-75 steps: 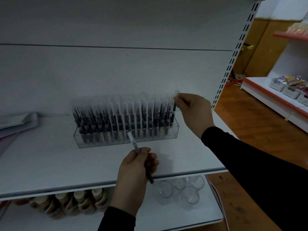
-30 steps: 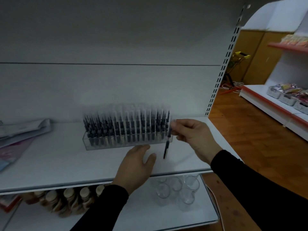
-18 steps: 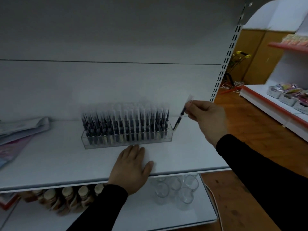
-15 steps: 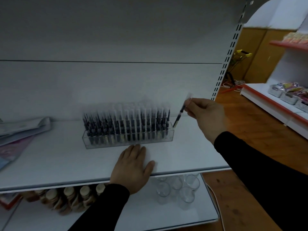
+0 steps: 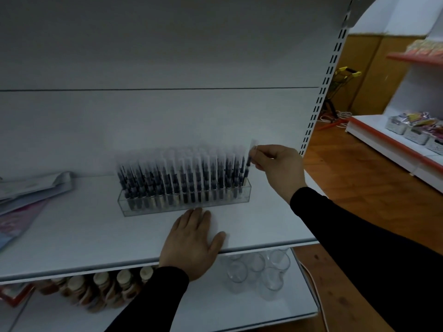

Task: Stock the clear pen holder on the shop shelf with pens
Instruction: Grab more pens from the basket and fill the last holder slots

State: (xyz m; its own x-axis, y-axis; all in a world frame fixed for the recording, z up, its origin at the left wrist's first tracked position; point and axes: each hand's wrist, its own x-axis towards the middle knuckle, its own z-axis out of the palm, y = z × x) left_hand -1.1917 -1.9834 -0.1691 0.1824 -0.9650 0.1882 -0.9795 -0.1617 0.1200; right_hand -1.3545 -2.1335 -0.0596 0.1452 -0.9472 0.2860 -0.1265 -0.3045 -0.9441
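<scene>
A clear pen holder (image 5: 247, 190) stands on the white shelf (image 5: 72, 231), packed with several rows of upright dark pens in clear sleeves (image 5: 182, 180). My right hand (image 5: 280, 168) pinches the top of one pen (image 5: 249, 161) at the holder's right end; the pen stands nearly upright with its lower end down among the others. My left hand (image 5: 191, 245) lies flat, palm down, on the shelf just in front of the holder, fingertips near its front wall, holding nothing.
Flat packets and papers (image 5: 31, 188) lie at the shelf's left. On the shelf below stand clear glasses (image 5: 259, 271) and brown bottles (image 5: 96, 288). A slotted upright (image 5: 318, 99) bounds the shelf on the right; beyond it is wooden floor and another shelf unit (image 5: 407, 144).
My right hand has brought the pen from a tilted pose beside the holder's right end to upright over it and lowered it in. My left hand stays flat on the shelf.
</scene>
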